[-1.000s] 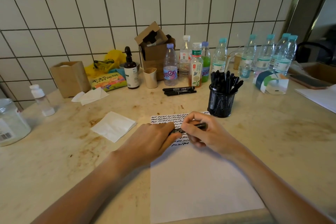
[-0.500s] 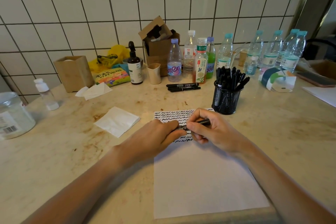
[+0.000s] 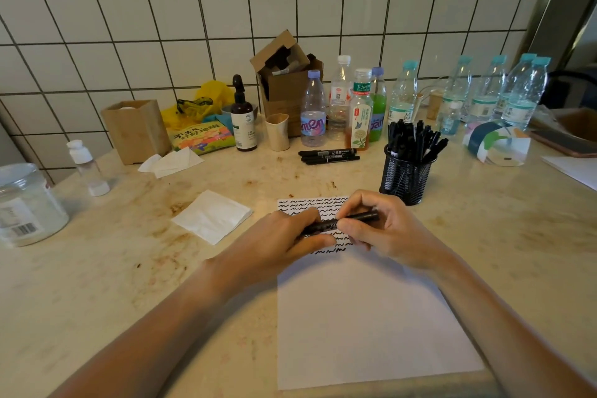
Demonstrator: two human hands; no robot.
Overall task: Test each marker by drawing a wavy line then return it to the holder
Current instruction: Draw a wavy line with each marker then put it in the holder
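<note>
Both hands meet over the far end of the sheet of paper (image 3: pixel 365 317), which lies at the near edge of the tabletop (image 3: pixel 97 284). The left hand (image 3: pixel 277 242) curls its fingers round one end of a black marker (image 3: pixel 342 221); the right hand (image 3: pixel 384 229) pinches the other end — the marker lies level between them, just above rows of wavy lines (image 3: pixel 310 205) drawn along the paper's far edge. Whether the cap is on or off I cannot tell. The mesh holder (image 3: pixel 405 179), full of black markers, stands just beyond the right hand. Three more markers (image 3: pixel 329 156) lie flat farther back, in front of the bottles — and a folded napkin (image 3: pixel 213 215) sits left of the paper.
</note>
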